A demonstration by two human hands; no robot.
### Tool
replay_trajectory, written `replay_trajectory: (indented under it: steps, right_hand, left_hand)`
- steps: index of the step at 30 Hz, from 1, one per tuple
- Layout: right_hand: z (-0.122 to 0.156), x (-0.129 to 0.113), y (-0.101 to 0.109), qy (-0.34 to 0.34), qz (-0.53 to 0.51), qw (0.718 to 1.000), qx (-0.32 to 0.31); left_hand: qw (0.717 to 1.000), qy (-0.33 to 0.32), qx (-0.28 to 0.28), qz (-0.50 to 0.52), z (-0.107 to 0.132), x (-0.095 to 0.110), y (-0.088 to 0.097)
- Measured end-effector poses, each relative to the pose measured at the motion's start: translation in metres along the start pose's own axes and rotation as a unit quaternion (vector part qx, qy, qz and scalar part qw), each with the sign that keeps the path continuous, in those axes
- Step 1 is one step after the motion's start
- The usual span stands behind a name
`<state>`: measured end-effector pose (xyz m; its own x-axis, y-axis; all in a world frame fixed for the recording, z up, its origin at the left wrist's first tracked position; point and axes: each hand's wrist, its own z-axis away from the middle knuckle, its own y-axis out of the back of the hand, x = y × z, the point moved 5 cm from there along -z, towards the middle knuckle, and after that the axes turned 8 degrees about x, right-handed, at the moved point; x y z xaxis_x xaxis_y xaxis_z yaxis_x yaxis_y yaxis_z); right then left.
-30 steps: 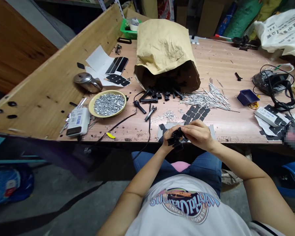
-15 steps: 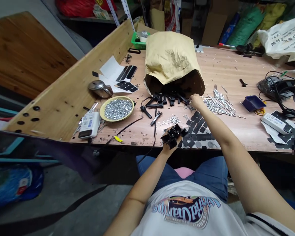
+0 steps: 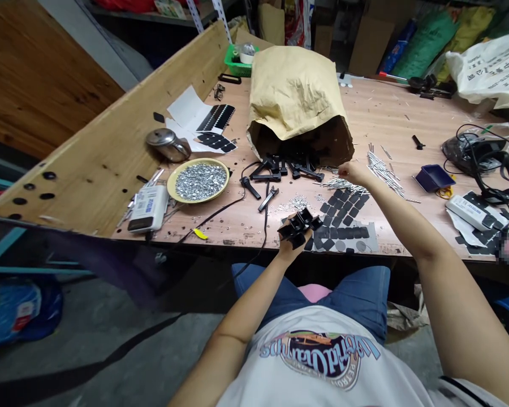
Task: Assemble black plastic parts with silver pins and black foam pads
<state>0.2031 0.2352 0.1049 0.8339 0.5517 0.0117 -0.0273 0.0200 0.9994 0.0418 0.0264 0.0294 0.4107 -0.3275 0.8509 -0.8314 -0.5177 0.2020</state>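
My left hand (image 3: 289,247) is closed around a bunch of black plastic parts (image 3: 299,227), their hollow ends facing up, at the table's near edge. Farther out, my right hand (image 3: 353,172) reaches to the pile of thin metal rods (image 3: 384,175). Its fingers are curled together among the rods; what they grip is too small to make out. More black plastic parts (image 3: 267,176) spill from the mouth of a brown paper sack (image 3: 297,90). Beneath my hands lies a sheet of black adhesive pads (image 3: 348,232). A small wrench (image 3: 268,199) rests left of the scattered metal bits (image 3: 299,203).
At left stand a yellow bowl (image 3: 173,192) of small metal pieces, a metal pot (image 3: 167,144) and a white box (image 3: 148,210). A wooden board (image 3: 123,124) walls that side. A blue tray (image 3: 433,178) and black cables (image 3: 477,169) are at right. A black cord (image 3: 266,232) hangs over the edge.
My right hand has moved right, from beside the sack's mouth to over the rods, some of which have shifted left. My left hand keeps the black parts in nearly the same place.
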Motion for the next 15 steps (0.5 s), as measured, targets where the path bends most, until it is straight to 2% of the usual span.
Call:
replay_trajectory:
  steps: [3, 5, 7, 10, 13, 15]
  right_hand:
    - [0.022, 0.006, 0.022, -0.008, -0.15, 0.98, 0.13]
    - [0.043, -0.003, 0.042, 0.016, -0.272, 0.935, 0.226]
    - [0.072, -0.024, 0.063, 0.067, -0.371, 0.878, 0.294]
    - [0.115, -0.066, 0.088, 0.127, -0.444, 0.825, 0.327]
    - [0.148, -0.098, 0.1, 0.164, -0.466, 0.797, 0.347]
    - [0.16, -0.108, 0.099, 0.191, -0.468, 0.783, 0.362]
  left_hand:
    - [1.0, 0.016, 0.001, 0.017, 0.0, 0.0, -0.004]
    - [1.0, 0.001, 0.005, 0.027, 0.0, 0.004, -0.006]
    - [0.999, -0.021, 0.01, 0.042, -0.001, 0.01, -0.006]
    - [0.998, -0.046, 0.016, 0.041, 0.0, 0.021, -0.004]
    - [0.996, -0.08, 0.028, -0.006, 0.001, 0.033, 0.002]
    - [0.996, -0.086, 0.021, -0.018, 0.001, 0.036, 0.003]
